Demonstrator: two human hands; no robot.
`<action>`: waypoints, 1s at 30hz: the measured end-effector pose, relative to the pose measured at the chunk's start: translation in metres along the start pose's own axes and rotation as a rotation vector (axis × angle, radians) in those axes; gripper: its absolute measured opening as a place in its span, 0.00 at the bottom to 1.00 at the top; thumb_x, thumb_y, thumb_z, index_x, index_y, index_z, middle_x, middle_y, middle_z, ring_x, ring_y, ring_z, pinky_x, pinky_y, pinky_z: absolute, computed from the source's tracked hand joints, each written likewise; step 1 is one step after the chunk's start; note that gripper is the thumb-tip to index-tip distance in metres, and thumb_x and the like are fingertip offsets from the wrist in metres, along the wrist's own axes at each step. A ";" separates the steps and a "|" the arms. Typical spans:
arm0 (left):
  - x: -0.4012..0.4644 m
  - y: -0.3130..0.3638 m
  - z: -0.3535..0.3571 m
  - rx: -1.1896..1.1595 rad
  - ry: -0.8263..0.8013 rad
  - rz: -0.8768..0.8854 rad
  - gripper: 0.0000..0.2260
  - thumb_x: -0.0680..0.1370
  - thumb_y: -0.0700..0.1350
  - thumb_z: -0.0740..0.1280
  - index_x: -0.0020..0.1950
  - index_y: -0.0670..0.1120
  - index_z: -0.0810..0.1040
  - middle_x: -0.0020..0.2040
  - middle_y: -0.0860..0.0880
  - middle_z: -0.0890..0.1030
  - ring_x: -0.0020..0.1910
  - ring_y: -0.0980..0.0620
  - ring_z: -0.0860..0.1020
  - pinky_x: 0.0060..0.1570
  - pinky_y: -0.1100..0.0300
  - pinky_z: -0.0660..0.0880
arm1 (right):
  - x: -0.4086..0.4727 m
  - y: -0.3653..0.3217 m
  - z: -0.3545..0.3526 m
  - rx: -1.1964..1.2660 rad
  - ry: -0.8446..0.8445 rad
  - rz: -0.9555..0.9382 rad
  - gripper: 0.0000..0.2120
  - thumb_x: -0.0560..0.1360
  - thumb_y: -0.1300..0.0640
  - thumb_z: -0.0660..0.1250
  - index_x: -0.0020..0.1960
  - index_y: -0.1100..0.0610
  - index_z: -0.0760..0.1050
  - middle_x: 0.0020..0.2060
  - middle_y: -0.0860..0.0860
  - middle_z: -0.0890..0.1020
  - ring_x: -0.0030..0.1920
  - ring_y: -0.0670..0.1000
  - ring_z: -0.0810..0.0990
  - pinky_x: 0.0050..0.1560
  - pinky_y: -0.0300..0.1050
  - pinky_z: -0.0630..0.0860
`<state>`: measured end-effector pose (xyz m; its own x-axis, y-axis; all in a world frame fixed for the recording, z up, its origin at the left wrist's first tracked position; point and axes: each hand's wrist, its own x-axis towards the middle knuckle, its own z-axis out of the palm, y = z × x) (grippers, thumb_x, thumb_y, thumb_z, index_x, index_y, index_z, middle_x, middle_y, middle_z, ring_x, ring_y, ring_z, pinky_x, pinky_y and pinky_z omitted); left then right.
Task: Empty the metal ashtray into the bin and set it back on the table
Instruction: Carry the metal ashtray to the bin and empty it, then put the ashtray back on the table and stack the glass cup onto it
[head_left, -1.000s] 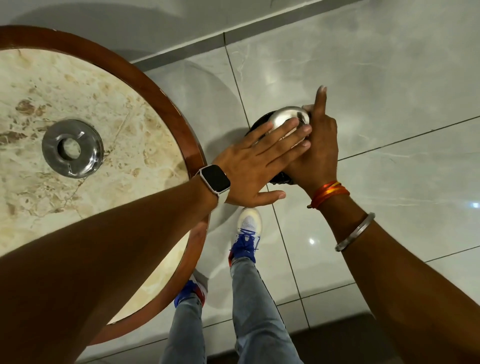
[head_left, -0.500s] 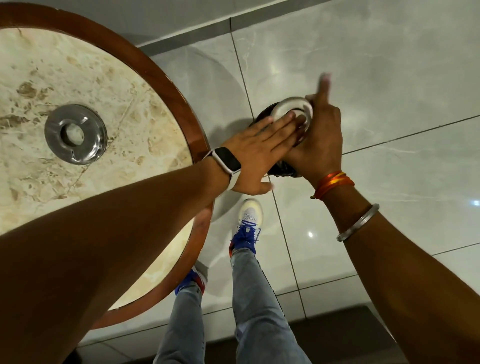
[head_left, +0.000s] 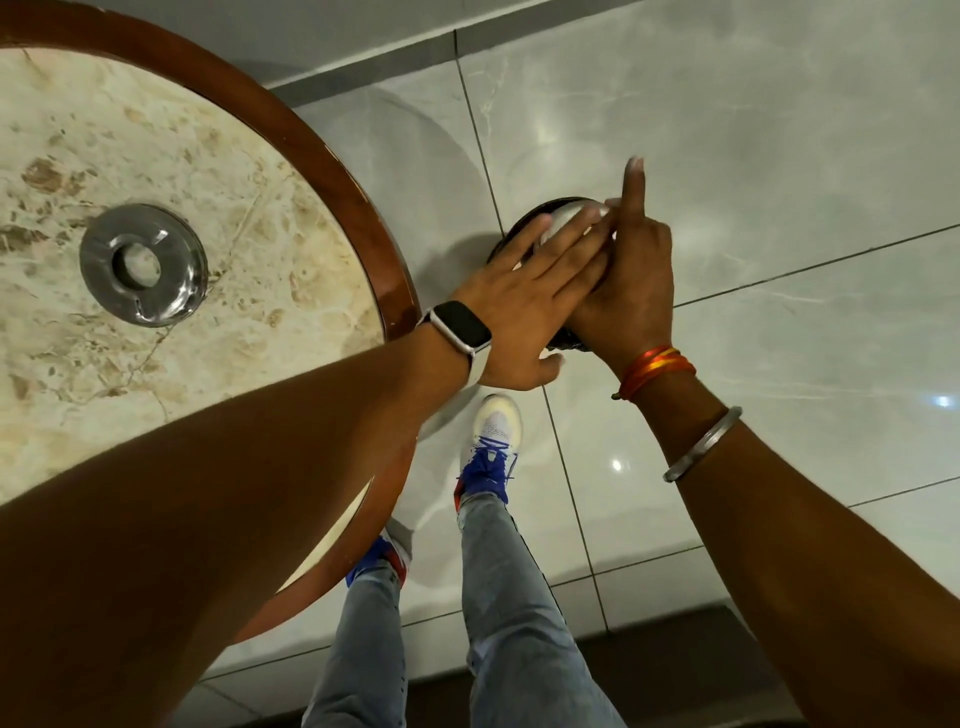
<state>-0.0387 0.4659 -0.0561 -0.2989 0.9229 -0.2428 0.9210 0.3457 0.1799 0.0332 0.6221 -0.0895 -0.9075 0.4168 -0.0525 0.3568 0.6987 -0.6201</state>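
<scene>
Ashtray bowl (head_left: 563, 221) held above glossy grey floor tiles (head_left: 779, 156), beside marble table (head_left: 260, 208).

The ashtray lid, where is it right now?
In the head view, the ring-shaped lid lies flat on the left, on the round marble table, away from both hands.

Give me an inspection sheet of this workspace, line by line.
Surface: round marble table with a wooden rim, left of the hands.
Job's things: metal ashtray bowl held over the black bin on the floor; ring-shaped ashtray lid lies flat on the table.
Clutter: nothing seen.
Grippers: right hand grips the bowl, index finger raised; left hand lies flat against it, fingers extended.
Cables: nothing seen.
Surroundings: glossy grey tiled floor; the person's sneakers and jeans below; a dark strip at the bottom edge.
</scene>
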 end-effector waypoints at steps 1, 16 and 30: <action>0.001 -0.001 -0.001 0.007 0.061 -0.006 0.47 0.77 0.64 0.62 0.88 0.39 0.50 0.88 0.37 0.50 0.88 0.37 0.47 0.85 0.37 0.48 | -0.001 0.002 0.001 0.013 -0.010 0.015 0.57 0.74 0.33 0.73 0.87 0.58 0.45 0.64 0.52 0.82 0.63 0.57 0.79 0.65 0.44 0.76; -0.043 -0.014 -0.016 -0.108 0.237 -0.350 0.38 0.80 0.54 0.69 0.87 0.44 0.61 0.88 0.40 0.56 0.88 0.38 0.53 0.84 0.40 0.49 | -0.010 -0.003 -0.011 0.512 0.077 0.413 0.33 0.74 0.47 0.74 0.77 0.54 0.75 0.70 0.48 0.81 0.69 0.49 0.80 0.72 0.43 0.78; -0.082 -0.028 0.002 -0.125 0.388 -0.657 0.31 0.84 0.61 0.62 0.83 0.45 0.69 0.87 0.41 0.61 0.87 0.40 0.57 0.84 0.40 0.53 | -0.007 -0.014 -0.020 1.816 -0.371 1.008 0.44 0.80 0.25 0.52 0.76 0.60 0.72 0.66 0.63 0.79 0.58 0.60 0.82 0.67 0.55 0.75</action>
<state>-0.0392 0.3799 -0.0434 -0.8621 0.5067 0.0102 0.4955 0.8385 0.2267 0.0386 0.6212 -0.0643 -0.6588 -0.0700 -0.7490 0.2779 -0.9479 -0.1559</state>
